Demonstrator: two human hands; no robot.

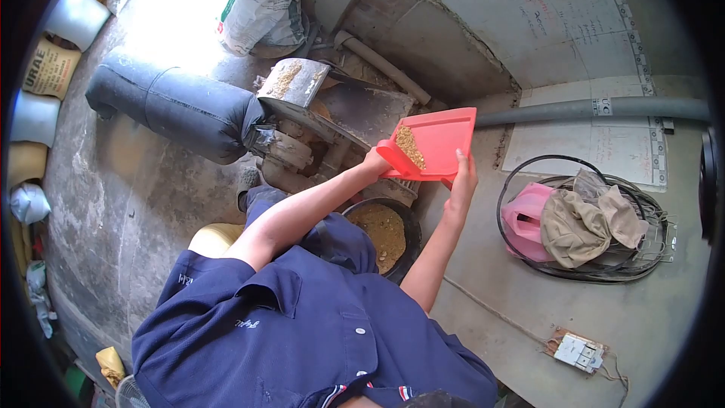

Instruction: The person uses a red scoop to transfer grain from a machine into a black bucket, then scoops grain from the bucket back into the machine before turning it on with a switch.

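Observation:
I hold a red plastic dustpan (pixel 438 140) with a small heap of yellowish grain (pixel 410 146) on it, raised in front of me. My left hand (pixel 375 161) grips the pan's left side. My right hand (pixel 462 176) holds its lower right edge from below. Under the pan, by my knees, a black bucket (pixel 411 221) is partly filled with the same grain. Just left of the pan stands a dusty metal grinding machine whose hopper (pixel 291 79) carries grain dust.
A black rolled bundle (pixel 181 109) lies left of the machine, with sacks (pixel 260 4) behind and along the left wall. A grey pipe (pixel 596 109) runs along the right. A wire coil (pixel 529 181) holds a pink bag and cloth; a switch box (pixel 579 351) lies nearer.

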